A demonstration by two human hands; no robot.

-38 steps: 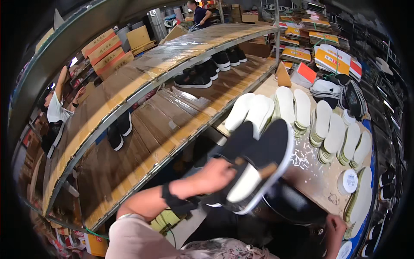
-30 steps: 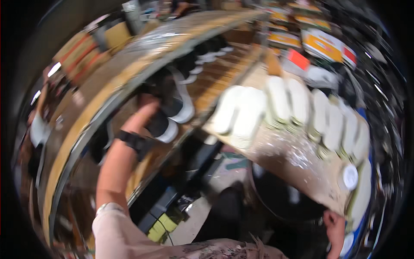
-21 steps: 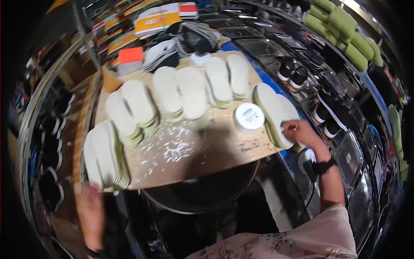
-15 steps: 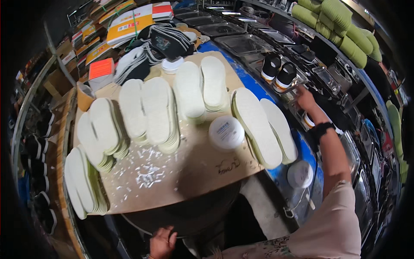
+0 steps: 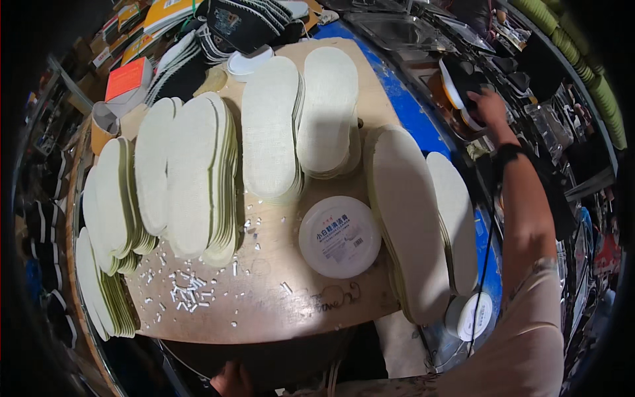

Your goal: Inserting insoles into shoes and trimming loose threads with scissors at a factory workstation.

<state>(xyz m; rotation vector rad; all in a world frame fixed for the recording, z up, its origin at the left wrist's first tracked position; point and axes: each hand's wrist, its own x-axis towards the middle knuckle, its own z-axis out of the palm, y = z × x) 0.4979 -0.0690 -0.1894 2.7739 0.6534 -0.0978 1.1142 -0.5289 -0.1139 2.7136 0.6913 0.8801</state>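
Note:
At the right, my right hand (image 5: 488,107) is closed on a black sneaker (image 5: 467,74) with a white and orange sole. The sneaker is tipped on its side over the dark rack, and a second sole shows below it, partly hidden by the hand. Low in the view, my left hand (image 5: 231,380) is by the board's near edge. Its fingers are dim and partly cut off by the lower border. On the board (image 5: 264,311) stand stacks of cream insoles, among them a large middle stack (image 5: 192,172) and a big right one (image 5: 407,218).
A round white tub (image 5: 340,237) stands on the board beside scattered white bits (image 5: 190,291). Another white tub (image 5: 469,315) sits on the blue bench (image 5: 413,106). Black shoe uppers (image 5: 245,26) and an orange-topped box (image 5: 128,83) lie at the far left.
My right hand has taken hold of the sneaker, which was standing upright and is now tipped over. My left hand has moved slightly left and down. The view has shifted nearer the board.

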